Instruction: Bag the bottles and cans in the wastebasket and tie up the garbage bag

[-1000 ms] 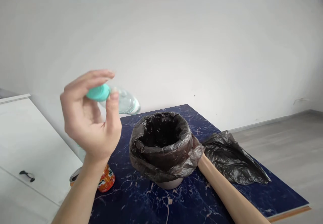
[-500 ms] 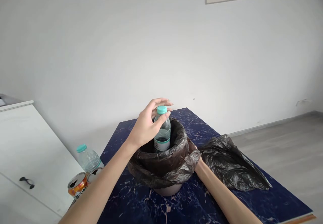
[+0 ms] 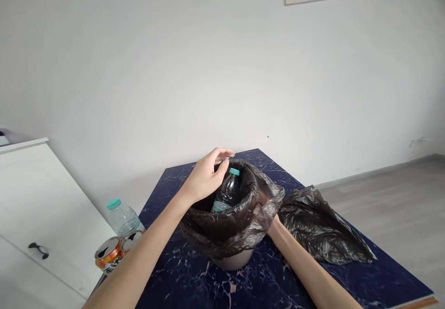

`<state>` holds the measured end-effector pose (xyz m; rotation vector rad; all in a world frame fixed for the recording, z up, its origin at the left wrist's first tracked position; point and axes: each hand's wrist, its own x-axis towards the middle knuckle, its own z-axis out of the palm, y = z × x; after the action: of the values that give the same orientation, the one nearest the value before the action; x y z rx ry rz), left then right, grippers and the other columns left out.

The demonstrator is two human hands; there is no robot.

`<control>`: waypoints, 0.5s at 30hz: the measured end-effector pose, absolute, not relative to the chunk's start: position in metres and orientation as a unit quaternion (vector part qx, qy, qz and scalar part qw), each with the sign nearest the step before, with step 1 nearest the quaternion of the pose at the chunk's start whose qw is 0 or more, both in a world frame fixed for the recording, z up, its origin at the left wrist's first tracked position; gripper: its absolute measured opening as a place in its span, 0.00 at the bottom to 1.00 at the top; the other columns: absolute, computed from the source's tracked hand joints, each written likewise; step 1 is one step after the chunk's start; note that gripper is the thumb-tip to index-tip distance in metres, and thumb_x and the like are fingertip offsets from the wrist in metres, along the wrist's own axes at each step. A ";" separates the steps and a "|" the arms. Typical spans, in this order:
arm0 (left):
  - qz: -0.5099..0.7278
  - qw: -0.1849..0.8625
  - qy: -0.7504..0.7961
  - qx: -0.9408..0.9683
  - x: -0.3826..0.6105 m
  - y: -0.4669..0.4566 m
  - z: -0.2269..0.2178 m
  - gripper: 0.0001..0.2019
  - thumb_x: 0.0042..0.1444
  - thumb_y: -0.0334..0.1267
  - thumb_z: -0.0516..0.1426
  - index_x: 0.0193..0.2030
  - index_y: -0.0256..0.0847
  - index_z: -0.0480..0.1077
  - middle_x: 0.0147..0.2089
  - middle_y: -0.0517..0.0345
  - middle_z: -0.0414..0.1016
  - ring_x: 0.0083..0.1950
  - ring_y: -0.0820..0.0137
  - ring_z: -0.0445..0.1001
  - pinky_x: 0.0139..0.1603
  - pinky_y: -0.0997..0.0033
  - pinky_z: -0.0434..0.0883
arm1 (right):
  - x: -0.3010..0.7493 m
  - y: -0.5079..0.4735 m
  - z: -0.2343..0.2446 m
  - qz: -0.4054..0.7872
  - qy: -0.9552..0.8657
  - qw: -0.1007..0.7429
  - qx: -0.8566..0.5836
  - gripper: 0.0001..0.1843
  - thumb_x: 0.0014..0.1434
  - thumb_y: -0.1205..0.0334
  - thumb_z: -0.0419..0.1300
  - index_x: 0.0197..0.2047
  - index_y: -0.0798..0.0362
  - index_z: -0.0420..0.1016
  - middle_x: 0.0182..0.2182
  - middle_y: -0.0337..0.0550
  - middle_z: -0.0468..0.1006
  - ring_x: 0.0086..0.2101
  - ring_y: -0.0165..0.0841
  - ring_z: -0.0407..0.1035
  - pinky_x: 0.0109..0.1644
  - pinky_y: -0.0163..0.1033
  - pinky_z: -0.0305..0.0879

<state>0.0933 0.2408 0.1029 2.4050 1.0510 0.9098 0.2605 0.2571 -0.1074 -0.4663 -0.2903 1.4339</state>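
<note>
A small trash bin (image 3: 233,260) stands on the table, lined with a black plastic bag (image 3: 225,230) folded over its rim. Inside the lined opening, a clear plastic bottle (image 3: 226,192) with a teal cap leans to the right. Just left of and above the bottle is my left hand (image 3: 206,175), its fingers curved and apart with nothing in them. My right hand (image 3: 267,202) is at the bin's right side, under the loose overhang of the bag. Its fingers are mostly hidden by the plastic.
On the left stand another teal-capped bottle (image 3: 124,218) and two drink cans (image 3: 108,253), partly behind my left forearm. A second black plastic bag (image 3: 323,225) lies crumpled on the right of the dark blue marbled table (image 3: 194,281). A white cabinet (image 3: 38,197) stands at far left.
My left hand has let go of the bottle, which has dropped lower into the bin and tilted right. The hand has lowered slightly. My right hand stays at the bin's side.
</note>
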 end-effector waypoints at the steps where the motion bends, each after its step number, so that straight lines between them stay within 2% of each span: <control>1: 0.326 0.177 0.370 0.852 0.093 0.240 0.104 0.13 0.75 0.43 0.54 0.61 0.47 0.73 0.68 0.49 0.79 0.70 0.57 0.77 0.74 0.47 0.74 | 0.261 0.258 -0.109 0.651 -0.131 0.717 -0.215 0.13 0.74 0.55 0.65 0.56 0.53 0.79 0.53 0.47 0.81 0.47 0.37 0.79 0.51 0.47 0.80; 5: 0.309 0.135 0.382 0.861 0.083 0.241 0.111 0.14 0.75 0.45 0.52 0.59 0.48 0.74 0.65 0.49 0.81 0.68 0.56 0.79 0.68 0.48 0.78 | 0.261 0.261 -0.113 0.653 -0.140 0.711 -0.220 0.13 0.74 0.54 0.65 0.55 0.53 0.80 0.52 0.46 0.82 0.46 0.37 0.80 0.51 0.47 0.80; 8: 0.253 0.098 0.416 0.868 0.070 0.248 0.111 0.17 0.76 0.50 0.51 0.64 0.49 0.72 0.69 0.48 0.79 0.69 0.53 0.79 0.65 0.48 0.79 | 0.261 0.262 -0.114 0.654 -0.152 0.709 -0.217 0.12 0.73 0.54 0.66 0.49 0.54 0.82 0.47 0.46 0.85 0.44 0.36 0.81 0.52 0.48 0.81; 12: 0.218 0.083 0.450 0.862 0.052 0.261 0.105 0.25 0.75 0.59 0.51 0.68 0.48 0.70 0.72 0.46 0.76 0.70 0.50 0.77 0.65 0.48 0.78 | 0.261 0.265 -0.118 0.647 -0.174 0.713 -0.206 0.11 0.58 0.51 0.76 0.36 0.49 0.86 0.40 0.45 0.89 0.42 0.42 0.84 0.50 0.49 0.83; 15: 0.196 0.082 0.469 0.857 0.040 0.267 0.101 0.29 0.73 0.65 0.51 0.70 0.53 0.71 0.74 0.50 0.75 0.71 0.50 0.78 0.63 0.51 0.79 | 0.262 0.268 -0.125 0.636 -0.189 0.722 -0.195 0.11 0.49 0.51 0.80 0.33 0.44 0.88 0.37 0.43 0.90 0.42 0.45 0.84 0.48 0.47 0.84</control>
<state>0.0403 0.2667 0.1010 2.5618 1.4007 0.5851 0.2615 0.2682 -0.1250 -0.4295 -0.4168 1.4049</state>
